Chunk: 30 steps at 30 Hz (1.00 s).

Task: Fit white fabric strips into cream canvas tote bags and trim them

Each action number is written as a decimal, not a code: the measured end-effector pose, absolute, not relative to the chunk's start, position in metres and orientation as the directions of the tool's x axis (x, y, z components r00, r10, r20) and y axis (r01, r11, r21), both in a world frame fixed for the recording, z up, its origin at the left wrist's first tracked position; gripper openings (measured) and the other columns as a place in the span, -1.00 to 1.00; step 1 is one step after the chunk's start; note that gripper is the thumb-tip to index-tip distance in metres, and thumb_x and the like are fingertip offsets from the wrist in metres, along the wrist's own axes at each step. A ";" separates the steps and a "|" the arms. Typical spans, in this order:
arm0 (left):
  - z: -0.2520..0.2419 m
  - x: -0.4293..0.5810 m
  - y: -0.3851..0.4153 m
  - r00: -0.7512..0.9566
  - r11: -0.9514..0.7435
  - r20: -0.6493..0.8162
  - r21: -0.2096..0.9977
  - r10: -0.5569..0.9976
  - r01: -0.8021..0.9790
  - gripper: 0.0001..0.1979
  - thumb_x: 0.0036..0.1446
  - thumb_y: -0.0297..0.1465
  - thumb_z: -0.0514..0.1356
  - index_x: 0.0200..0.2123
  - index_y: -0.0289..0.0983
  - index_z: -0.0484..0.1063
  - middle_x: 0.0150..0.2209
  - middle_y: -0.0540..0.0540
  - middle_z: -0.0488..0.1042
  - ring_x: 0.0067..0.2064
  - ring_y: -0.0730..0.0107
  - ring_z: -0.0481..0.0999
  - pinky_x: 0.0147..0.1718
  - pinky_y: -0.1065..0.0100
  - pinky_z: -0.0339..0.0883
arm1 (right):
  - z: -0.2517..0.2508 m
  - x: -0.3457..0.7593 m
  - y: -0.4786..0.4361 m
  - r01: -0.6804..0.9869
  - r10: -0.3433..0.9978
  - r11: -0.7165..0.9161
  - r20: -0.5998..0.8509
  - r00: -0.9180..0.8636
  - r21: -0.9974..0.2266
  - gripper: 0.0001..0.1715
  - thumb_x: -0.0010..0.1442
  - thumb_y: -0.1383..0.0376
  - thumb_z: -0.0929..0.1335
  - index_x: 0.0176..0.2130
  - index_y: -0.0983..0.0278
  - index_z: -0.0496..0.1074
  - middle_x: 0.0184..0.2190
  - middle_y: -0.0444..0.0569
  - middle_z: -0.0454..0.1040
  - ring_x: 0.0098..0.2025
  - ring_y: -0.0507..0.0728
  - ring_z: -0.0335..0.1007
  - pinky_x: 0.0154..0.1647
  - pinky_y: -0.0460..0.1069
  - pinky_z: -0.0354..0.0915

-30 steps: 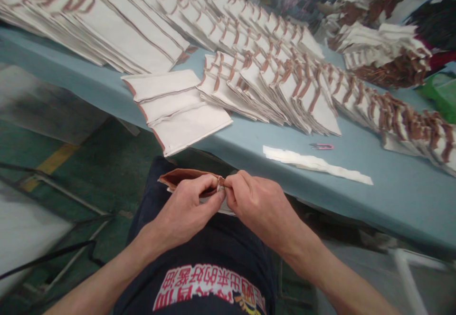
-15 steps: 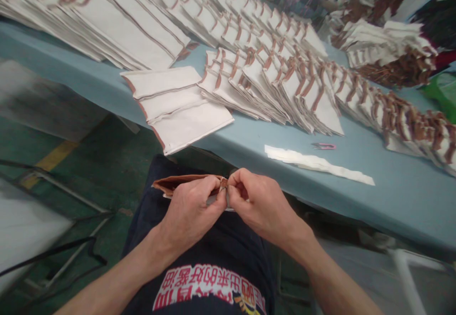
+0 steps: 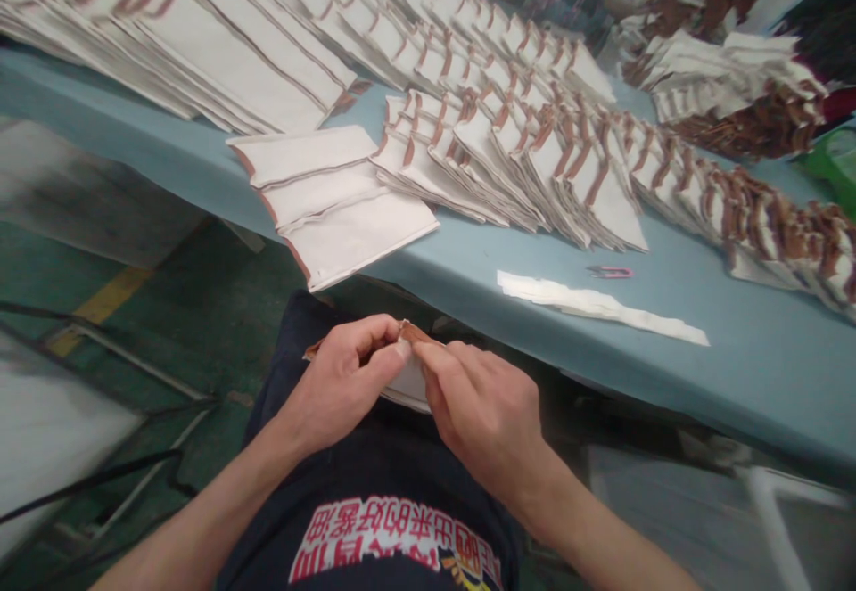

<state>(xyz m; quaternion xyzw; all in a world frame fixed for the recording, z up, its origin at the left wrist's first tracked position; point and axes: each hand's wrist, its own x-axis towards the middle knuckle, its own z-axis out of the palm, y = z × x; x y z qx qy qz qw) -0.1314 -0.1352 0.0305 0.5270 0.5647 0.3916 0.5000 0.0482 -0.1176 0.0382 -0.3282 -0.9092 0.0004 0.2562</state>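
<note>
A white fabric piece with a brown edge (image 3: pixel 409 384) is held over my lap, in front of the dark apron. My left hand (image 3: pixel 351 377) pinches its brown edge between thumb and fingers. Close beside it, my right hand (image 3: pixel 478 395) is closed on the same edge, fingers pressed along it. Much of the piece is hidden behind both hands. Just beyond them, a flat white panel with brown trim (image 3: pixel 354 203) lies partly over the table's front edge.
Overlapping rows of white, brown-edged fabric pieces (image 3: pixel 508 150) cover much of the blue-covered table (image 3: pixel 461 283). Pink thread snips (image 3: pixel 611 272) and a white fabric strip (image 3: pixel 595 301) lie near the front edge. A heap of brown and white cloth (image 3: pixel 736 92) stands at the far right.
My right hand has turned over from a fingertip pinch to lying along the edge, shifting slightly right. My left hand has moved slightly left. The white side of the piece shows more now.
</note>
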 end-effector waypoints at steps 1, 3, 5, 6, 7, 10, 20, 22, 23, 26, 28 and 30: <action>0.030 -0.132 -0.135 0.044 0.148 -0.158 0.973 0.986 0.176 -0.71 0.25 -0.25 0.14 -0.46 -0.29 0.43 -0.50 0.04 0.40 -0.44 0.42 0.32 -0.44 0.42 0.21 | 0.042 0.049 -0.119 0.574 0.580 0.800 0.465 -0.669 -0.172 -0.77 0.47 0.44 0.25 -0.06 0.35 0.50 -0.39 0.01 0.63 -0.46 0.10 0.48 -0.40 0.02 0.24; 0.030 -0.133 -0.134 0.058 0.153 -0.161 0.982 0.985 0.114 -0.65 0.30 -0.21 0.13 -0.43 -0.31 0.49 -0.50 0.04 0.41 -0.45 0.44 0.31 -0.45 0.43 0.19 | 0.052 0.053 -0.121 0.525 0.574 0.814 0.479 -0.664 -0.248 -0.78 0.46 0.44 0.26 -0.08 0.29 0.49 -0.37 -0.02 0.63 -0.45 0.09 0.47 -0.40 0.01 0.27; 0.032 -0.133 -0.134 0.113 0.142 -0.146 0.989 0.983 0.043 -0.64 0.34 -0.21 0.11 -0.37 -0.33 0.54 -0.44 0.01 0.48 -0.42 0.43 0.35 -0.42 0.43 0.22 | 0.062 0.059 -0.120 0.513 0.622 0.781 0.519 -0.586 -0.357 -0.82 0.43 0.42 0.28 -0.11 0.23 0.47 -0.37 -0.05 0.62 -0.41 0.09 0.48 -0.34 0.00 0.33; 0.033 -0.133 -0.135 0.134 0.130 -0.132 0.991 0.982 0.020 -0.64 0.36 -0.22 0.11 -0.35 -0.33 0.55 -0.42 0.00 0.51 -0.40 0.43 0.37 -0.40 0.44 0.24 | 0.066 0.062 -0.118 0.526 0.664 0.746 0.524 -0.533 -0.409 -0.85 0.42 0.40 0.30 -0.11 0.22 0.46 -0.35 -0.04 0.61 -0.37 0.10 0.50 -0.29 0.00 0.35; 0.034 -0.133 -0.135 0.143 0.117 -0.117 0.993 0.983 0.009 -0.64 0.37 -0.23 0.11 -0.34 -0.33 0.56 -0.41 0.00 0.51 -0.39 0.43 0.37 -0.39 0.44 0.24 | 0.068 0.065 -0.116 0.546 0.710 0.702 0.510 -0.486 -0.456 -0.87 0.41 0.37 0.31 -0.10 0.23 0.47 -0.31 -0.02 0.62 -0.31 0.12 0.52 -0.23 0.02 0.37; 0.036 -0.134 -0.137 0.135 0.072 -0.076 0.997 0.988 0.037 -0.66 0.39 -0.27 0.11 -0.35 -0.33 0.55 -0.43 0.02 0.48 -0.41 0.45 0.35 -0.41 0.45 0.22 | 0.067 0.067 -0.109 0.563 0.830 0.547 0.309 -0.465 -0.620 -0.84 0.42 0.29 0.31 -0.12 0.25 0.50 -0.23 0.01 0.63 -0.18 0.16 0.55 -0.15 0.04 0.37; 0.034 -0.135 -0.138 0.082 -0.077 0.056 0.955 0.995 0.287 -0.71 0.34 -0.40 0.07 -0.40 -0.31 0.49 -0.45 0.02 0.46 -0.42 0.44 0.41 -0.40 0.43 0.23 | 0.047 0.061 -0.106 0.555 0.842 0.384 0.033 -0.539 -0.738 -0.79 0.40 0.25 0.34 -0.28 0.26 0.48 -0.40 -0.11 0.52 -0.38 0.07 0.41 -0.31 -0.03 0.18; 0.034 -0.134 -0.137 0.069 -0.088 0.070 0.942 0.995 0.324 -0.71 0.33 -0.40 0.07 -0.42 -0.31 0.48 -0.44 0.01 0.47 -0.40 0.43 0.42 -0.38 0.42 0.24 | 0.045 0.060 -0.105 0.544 0.850 0.332 -0.006 -0.528 -0.770 -0.82 0.39 0.25 0.34 -0.28 0.25 0.46 -0.40 -0.13 0.51 -0.39 0.06 0.39 -0.32 -0.04 0.18; 0.033 -0.134 -0.137 0.059 -0.080 0.065 0.944 0.996 0.321 -0.71 0.33 -0.39 0.07 -0.42 -0.31 0.48 -0.45 0.01 0.45 -0.40 0.43 0.41 -0.38 0.42 0.24 | 0.044 0.059 -0.105 0.538 0.851 0.305 -0.028 -0.524 -0.786 -0.82 0.38 0.25 0.33 -0.29 0.25 0.43 -0.42 -0.14 0.49 -0.40 0.05 0.37 -0.33 -0.04 0.17; 0.025 -0.133 -0.135 0.025 0.023 -0.028 0.984 0.999 0.175 -0.66 0.37 -0.27 0.08 -0.41 -0.31 0.46 -0.51 0.06 0.35 -0.48 0.46 0.30 -0.48 0.44 0.18 | 0.043 0.055 -0.104 0.522 0.854 0.243 -0.075 -0.515 -0.818 -0.83 0.35 0.26 0.31 -0.32 0.23 0.36 -0.45 -0.18 0.42 -0.44 0.04 0.31 -0.37 -0.05 0.15; 0.018 -0.132 -0.134 0.022 0.099 -0.100 0.994 0.995 0.044 -0.62 0.38 -0.19 0.08 -0.42 -0.30 0.42 -0.53 0.08 0.29 -0.51 0.49 0.23 -0.52 0.45 0.15 | 0.043 0.053 -0.103 0.523 0.861 0.215 -0.093 -0.500 -0.825 -0.83 0.33 0.25 0.30 -0.33 0.22 0.34 -0.48 -0.20 0.38 -0.46 0.03 0.27 -0.39 -0.05 0.13; 0.014 -0.132 -0.134 0.027 0.115 -0.115 0.993 0.993 -0.003 -0.60 0.38 -0.16 0.09 -0.42 -0.30 0.41 -0.52 0.07 0.28 -0.50 0.49 0.21 -0.52 0.46 0.15 | 0.042 0.053 -0.104 0.531 0.875 0.202 -0.092 -0.475 -0.823 -0.82 0.32 0.24 0.30 -0.35 0.22 0.32 -0.49 -0.21 0.37 -0.47 0.03 0.26 -0.40 -0.06 0.13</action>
